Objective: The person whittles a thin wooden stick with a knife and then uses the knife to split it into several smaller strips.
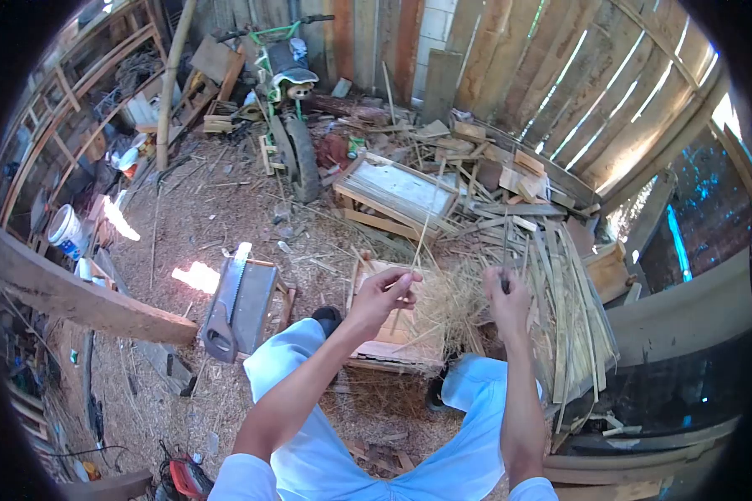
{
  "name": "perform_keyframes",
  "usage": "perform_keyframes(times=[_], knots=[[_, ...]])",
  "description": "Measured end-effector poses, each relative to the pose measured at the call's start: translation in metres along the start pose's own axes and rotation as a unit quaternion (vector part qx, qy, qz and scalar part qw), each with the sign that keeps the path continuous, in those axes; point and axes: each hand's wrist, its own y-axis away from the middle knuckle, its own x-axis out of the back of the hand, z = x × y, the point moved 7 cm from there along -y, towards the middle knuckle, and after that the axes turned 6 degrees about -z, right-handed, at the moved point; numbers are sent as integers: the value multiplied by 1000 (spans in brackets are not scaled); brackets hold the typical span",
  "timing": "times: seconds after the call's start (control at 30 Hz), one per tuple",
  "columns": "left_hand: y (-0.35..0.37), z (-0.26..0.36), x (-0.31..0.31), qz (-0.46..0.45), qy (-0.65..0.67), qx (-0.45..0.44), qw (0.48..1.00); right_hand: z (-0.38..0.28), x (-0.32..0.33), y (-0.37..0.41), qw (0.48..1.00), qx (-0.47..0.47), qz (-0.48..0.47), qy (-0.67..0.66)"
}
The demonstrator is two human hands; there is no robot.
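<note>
My left hand (pixel 384 299) is closed in a pinch around a thin wooden stick (pixel 424 238), which slants up and away from the fingers. To its right, my right hand (pixel 510 302) grips what looks like a knife (pixel 505 282), its narrow blade pointing upward. The two hands are apart, above my knees. Beneath and between them lies a tangled heap of fine wood shavings (pixel 453 313), partly covering a low wooden box (pixel 397 346) between my feet.
A handsaw (pixel 226 309) rests on a small grey-topped stool (pixel 259 305) at left. Wood strips (pixel 560 309) are piled at right, near a wooden frame with a pale panel (pixel 397 188). A green motorbike (pixel 292 125) stands behind. A beam (pixel 92 292) crosses the left side.
</note>
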Motion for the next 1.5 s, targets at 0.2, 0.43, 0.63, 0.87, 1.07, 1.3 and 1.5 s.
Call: perform_keyframes(times=[0.2,0.43,0.63,0.87,1.07,1.3,1.5], knots=[[-11,15,4,48,-42,-88,994,-37,-70,31,981,27,-192,-22],[-12,14,7,64,-59,-78,993,-35,-62,30,972,-32,-219,-78],[11,45,-5,86,-422,-23,902,-29,-35,17,977,-39,-209,-12],[11,70,-2,38,-702,-269,658,-25,-11,11,969,-17,-246,4],[7,44,-3,7,-596,-205,776,-23,17,-1,996,75,32,30],[1,37,-8,32,-519,-161,839,-54,-47,37,954,154,-58,249],[6,40,-21,32,-522,-177,833,-58,-51,33,946,128,-85,285]])
